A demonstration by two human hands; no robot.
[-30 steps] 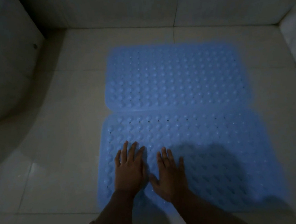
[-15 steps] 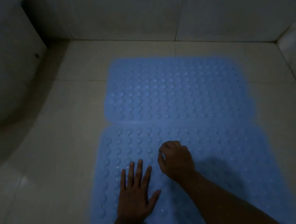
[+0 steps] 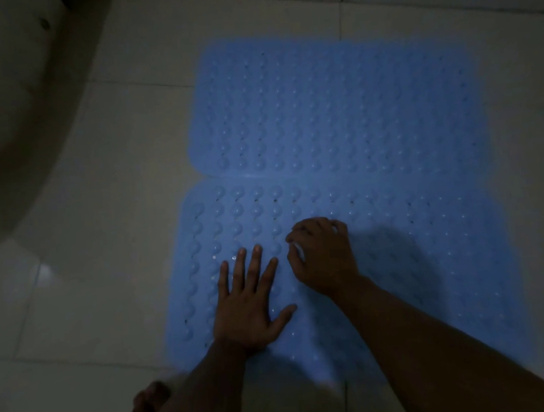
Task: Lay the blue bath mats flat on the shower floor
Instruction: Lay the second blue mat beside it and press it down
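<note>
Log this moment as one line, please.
left hand flat on near mat | right hand fingers curled on it | far mat flat

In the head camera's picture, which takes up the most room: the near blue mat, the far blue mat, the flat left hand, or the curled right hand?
1. near mat, though nearness flatters it
2. far mat
3. left hand
4. right hand, close to the left; its curled fingers make it look smaller

No text, label, brand, number or sign can be read anywhere in the dim frame, neither on the blue mats (image 3: 331, 107) nor on the floor tiles (image 3: 74, 308).
</note>
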